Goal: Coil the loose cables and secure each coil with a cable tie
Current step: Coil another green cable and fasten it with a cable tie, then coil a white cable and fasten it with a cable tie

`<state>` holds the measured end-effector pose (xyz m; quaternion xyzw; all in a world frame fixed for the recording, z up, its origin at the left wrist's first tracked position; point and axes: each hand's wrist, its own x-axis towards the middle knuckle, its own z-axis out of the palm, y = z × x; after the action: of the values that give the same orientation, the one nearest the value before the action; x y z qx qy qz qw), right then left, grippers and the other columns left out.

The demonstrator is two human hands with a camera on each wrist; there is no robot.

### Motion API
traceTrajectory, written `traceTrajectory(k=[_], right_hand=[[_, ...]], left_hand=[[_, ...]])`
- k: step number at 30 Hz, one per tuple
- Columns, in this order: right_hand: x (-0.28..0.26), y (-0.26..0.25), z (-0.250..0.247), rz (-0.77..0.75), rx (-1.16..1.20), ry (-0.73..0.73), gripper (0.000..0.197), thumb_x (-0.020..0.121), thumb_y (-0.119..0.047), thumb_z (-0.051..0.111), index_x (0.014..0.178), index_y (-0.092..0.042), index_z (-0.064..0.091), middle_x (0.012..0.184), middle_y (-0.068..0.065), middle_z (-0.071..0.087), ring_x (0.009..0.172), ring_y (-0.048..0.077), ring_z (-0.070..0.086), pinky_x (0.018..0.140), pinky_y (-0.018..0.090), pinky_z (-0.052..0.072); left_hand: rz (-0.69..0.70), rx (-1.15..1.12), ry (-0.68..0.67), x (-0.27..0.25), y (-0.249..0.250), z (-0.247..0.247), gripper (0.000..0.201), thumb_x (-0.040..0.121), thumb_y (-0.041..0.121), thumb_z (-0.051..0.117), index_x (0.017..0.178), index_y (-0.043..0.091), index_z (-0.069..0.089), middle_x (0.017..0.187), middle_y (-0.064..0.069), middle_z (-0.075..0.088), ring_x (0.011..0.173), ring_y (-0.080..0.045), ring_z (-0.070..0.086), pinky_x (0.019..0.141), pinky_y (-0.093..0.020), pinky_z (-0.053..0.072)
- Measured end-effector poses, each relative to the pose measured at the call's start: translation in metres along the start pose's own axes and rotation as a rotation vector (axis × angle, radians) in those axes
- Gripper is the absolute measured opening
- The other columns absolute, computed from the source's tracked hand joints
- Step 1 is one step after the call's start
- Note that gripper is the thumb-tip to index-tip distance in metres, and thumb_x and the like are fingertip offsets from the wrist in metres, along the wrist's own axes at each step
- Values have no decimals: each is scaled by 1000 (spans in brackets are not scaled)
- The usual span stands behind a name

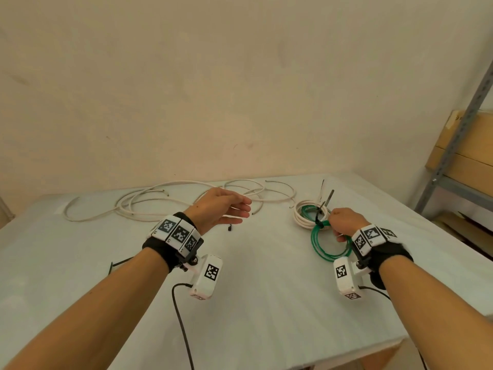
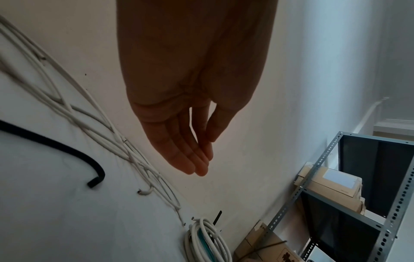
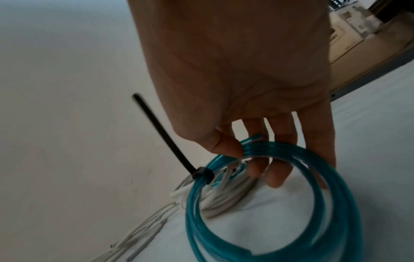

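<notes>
My right hand [image 1: 344, 221] [image 3: 248, 159] grips a green cable coil [image 1: 329, 245] [image 3: 268, 203] at its top, thumb and fingers pinching the strands. A black cable tie [image 1: 318, 218] [image 3: 165, 140] binds that coil, its tail sticking up. Just behind lies a white coil [image 1: 306, 214] [image 3: 219, 200] [image 2: 208, 239] with its own black tie. My left hand [image 1: 226, 209] [image 2: 192, 141] hovers above the table, fingers straight and relaxed, holding nothing. Loose white cables [image 1: 160, 201] [image 2: 94, 127] sprawl across the table's far side, beyond the left hand.
The white table [image 1: 253, 303] runs up to a beige wall [image 1: 240, 89]. A grey metal shelf [image 1: 458, 134] [image 2: 349, 195] with cardboard boxes [image 1: 469, 156] stands at the right. A short black piece [image 1: 230, 228] and a black tie [image 1: 120, 263] lie near my left wrist.
</notes>
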<state>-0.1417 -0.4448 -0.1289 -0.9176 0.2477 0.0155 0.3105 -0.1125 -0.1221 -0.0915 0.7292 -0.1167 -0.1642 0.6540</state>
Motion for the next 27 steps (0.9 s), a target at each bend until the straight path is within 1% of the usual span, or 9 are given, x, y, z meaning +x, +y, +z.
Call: traceTrajectory(k=[2, 5, 8, 11, 15, 18, 21, 24, 27], right_hand=[[1, 4, 4, -6, -89, 7, 25, 99, -9, 47, 113, -4, 67, 107, 17, 73, 98, 37, 72, 90, 34, 56], [-1, 4, 6, -19, -141, 82, 26, 98, -15, 57, 119, -10, 71, 124, 18, 69, 113, 38, 65, 89, 33, 51], [-3, 1, 4, -12, -164, 146, 25, 95, -15, 62, 117, -12, 73, 124, 20, 67, 110, 40, 65, 90, 37, 54], [-8, -7, -1, -50, -123, 264, 25, 95, -15, 58, 116, -16, 73, 123, 19, 66, 108, 40, 64, 85, 38, 51], [-15, -31, -7, -120, 155, 449, 24, 94, -6, 49, 103, -16, 70, 116, 13, 67, 98, 35, 60, 80, 36, 48], [-23, -53, -2, -268, 306, 500, 25, 93, -6, 46, 97, -17, 68, 106, 6, 70, 96, 29, 63, 77, 34, 47], [-32, -78, 10, -482, 326, 453, 23, 97, -11, 46, 95, -16, 68, 92, 1, 69, 86, 21, 64, 72, 30, 44], [-39, -104, 29, -661, 267, 332, 19, 96, -13, 51, 93, -15, 70, 86, 0, 71, 79, 19, 62, 73, 33, 49], [-36, -126, 58, -726, 161, 178, 18, 94, -14, 54, 93, -13, 72, 87, 0, 72, 85, 23, 66, 79, 37, 55]], left_hand=[[-14, -4, -3, 2, -3, 2, 25, 105, 15, 56, 113, 0, 74, 106, -14, 77, 95, -22, 75, 80, -31, 63], [-29, -6, 4, 3, -5, 3, 25, 105, 14, 56, 112, -1, 74, 102, -13, 77, 92, -20, 75, 79, -30, 63], [-30, 2, 13, 3, -6, 2, 25, 105, 13, 56, 113, -2, 74, 103, -13, 77, 91, -20, 75, 77, -29, 63], [-36, 6, 29, 3, -7, -1, 25, 105, 14, 56, 113, -2, 74, 102, -13, 77, 90, -20, 75, 74, -28, 63], [-35, 6, 36, 2, -6, -5, 25, 105, 14, 56, 112, -1, 75, 101, -13, 77, 91, -20, 75, 77, -29, 63], [-27, 18, 41, 0, -6, -10, 25, 105, 14, 55, 112, -1, 75, 102, -13, 77, 91, -21, 75, 81, -31, 63], [-16, 65, 79, -1, -6, -20, 25, 105, 15, 56, 111, 1, 75, 105, -14, 77, 93, -21, 75, 82, -32, 63], [-28, 162, 140, -2, -9, -36, 21, 103, 15, 60, 107, 4, 77, 106, -15, 78, 93, -21, 77, 83, -33, 63], [-63, 282, 201, -4, -14, -56, 16, 100, 13, 65, 105, 4, 77, 104, -15, 78, 95, -23, 77, 82, -33, 63]])
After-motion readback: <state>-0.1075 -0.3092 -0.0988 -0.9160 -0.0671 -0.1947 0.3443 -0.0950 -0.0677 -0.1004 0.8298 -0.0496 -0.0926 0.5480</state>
